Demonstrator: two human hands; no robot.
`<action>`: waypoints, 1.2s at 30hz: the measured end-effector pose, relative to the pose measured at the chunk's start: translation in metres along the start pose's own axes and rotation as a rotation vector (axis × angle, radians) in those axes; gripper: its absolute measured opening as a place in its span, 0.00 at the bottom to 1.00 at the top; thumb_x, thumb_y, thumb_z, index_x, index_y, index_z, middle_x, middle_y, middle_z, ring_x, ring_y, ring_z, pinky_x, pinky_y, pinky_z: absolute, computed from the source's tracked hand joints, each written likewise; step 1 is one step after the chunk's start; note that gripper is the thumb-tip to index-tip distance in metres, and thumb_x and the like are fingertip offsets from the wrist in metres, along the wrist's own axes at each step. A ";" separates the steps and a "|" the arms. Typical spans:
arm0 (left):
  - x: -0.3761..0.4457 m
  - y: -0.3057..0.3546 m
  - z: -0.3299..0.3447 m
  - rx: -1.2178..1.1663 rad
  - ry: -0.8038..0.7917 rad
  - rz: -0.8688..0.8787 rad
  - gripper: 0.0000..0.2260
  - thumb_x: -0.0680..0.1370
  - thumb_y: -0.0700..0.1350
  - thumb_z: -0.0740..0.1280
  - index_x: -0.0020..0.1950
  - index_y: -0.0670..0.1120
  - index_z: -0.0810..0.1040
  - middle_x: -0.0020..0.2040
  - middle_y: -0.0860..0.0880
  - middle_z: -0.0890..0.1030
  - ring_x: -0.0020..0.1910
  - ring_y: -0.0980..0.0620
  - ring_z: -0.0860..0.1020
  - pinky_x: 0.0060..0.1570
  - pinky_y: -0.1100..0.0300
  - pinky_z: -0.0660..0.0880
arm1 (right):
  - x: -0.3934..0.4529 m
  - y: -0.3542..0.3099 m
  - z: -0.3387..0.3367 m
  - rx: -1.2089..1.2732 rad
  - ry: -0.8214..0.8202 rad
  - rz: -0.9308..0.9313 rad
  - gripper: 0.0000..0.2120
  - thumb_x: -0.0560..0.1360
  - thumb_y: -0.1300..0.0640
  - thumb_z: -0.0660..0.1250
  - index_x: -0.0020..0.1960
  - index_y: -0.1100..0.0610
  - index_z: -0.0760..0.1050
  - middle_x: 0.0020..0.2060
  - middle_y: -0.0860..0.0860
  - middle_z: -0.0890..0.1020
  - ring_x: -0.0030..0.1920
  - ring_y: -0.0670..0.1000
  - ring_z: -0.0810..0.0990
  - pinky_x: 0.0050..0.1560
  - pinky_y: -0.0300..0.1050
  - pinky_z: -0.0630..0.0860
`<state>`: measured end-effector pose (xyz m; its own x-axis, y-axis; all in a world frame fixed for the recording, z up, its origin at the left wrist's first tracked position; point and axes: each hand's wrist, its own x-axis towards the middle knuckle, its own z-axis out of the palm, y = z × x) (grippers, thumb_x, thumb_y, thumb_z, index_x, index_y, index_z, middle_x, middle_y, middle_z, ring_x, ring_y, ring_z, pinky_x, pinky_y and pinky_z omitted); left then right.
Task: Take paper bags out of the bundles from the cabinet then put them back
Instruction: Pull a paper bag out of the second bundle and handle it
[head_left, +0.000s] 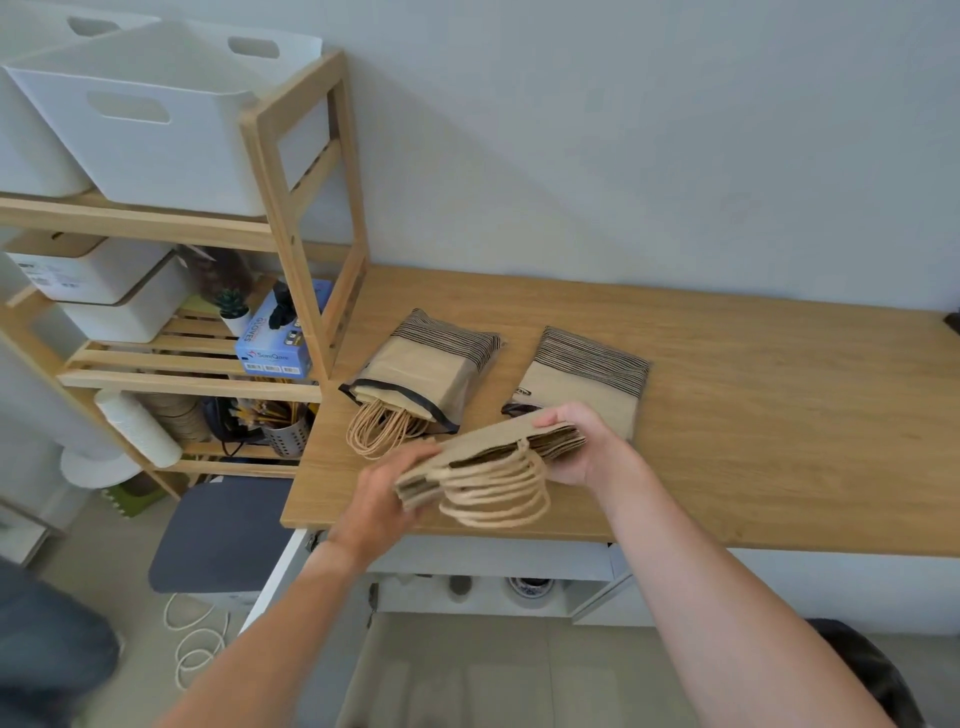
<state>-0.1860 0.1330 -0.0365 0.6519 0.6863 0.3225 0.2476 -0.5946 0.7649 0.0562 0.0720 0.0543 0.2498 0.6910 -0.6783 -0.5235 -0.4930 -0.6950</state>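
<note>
Brown paper bags, twine handles dangling, gripped flat between left hand and right hand

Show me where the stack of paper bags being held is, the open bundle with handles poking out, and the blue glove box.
stack of paper bags (483, 447), head view, on the top bag's flat brown face.
open bundle (421, 369), head view, on its clear wrapper's middle.
blue glove box (272, 353), head view, on its printed front.

loose bag stack held flat (handles forward) | two bundles lying on counter
</note>
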 end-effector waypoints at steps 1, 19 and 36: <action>0.004 0.010 -0.002 -0.057 0.101 -0.003 0.24 0.70 0.34 0.75 0.64 0.45 0.76 0.59 0.50 0.81 0.59 0.55 0.80 0.57 0.56 0.79 | 0.000 0.004 0.002 0.026 -0.016 0.007 0.08 0.74 0.65 0.58 0.47 0.70 0.73 0.35 0.63 0.81 0.36 0.60 0.82 0.42 0.49 0.80; 0.046 0.032 -0.011 -0.438 0.314 -0.437 0.29 0.73 0.38 0.75 0.70 0.50 0.66 0.62 0.48 0.79 0.62 0.52 0.77 0.66 0.46 0.72 | 0.018 0.037 0.038 0.220 0.244 -0.367 0.53 0.66 0.17 0.54 0.80 0.49 0.61 0.79 0.48 0.64 0.79 0.51 0.60 0.79 0.57 0.54; 0.074 0.043 -0.006 -0.733 0.603 -0.783 0.17 0.81 0.54 0.62 0.67 0.50 0.73 0.64 0.55 0.74 0.66 0.52 0.69 0.62 0.56 0.64 | 0.012 0.037 0.058 0.100 0.448 -0.600 0.17 0.85 0.53 0.55 0.67 0.57 0.77 0.60 0.50 0.78 0.63 0.49 0.75 0.61 0.41 0.65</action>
<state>-0.1313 0.1608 0.0239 0.0254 0.9514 -0.3071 -0.1651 0.3069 0.9373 -0.0079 0.0924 0.0343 0.8116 0.5339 -0.2371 -0.2590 -0.0348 -0.9652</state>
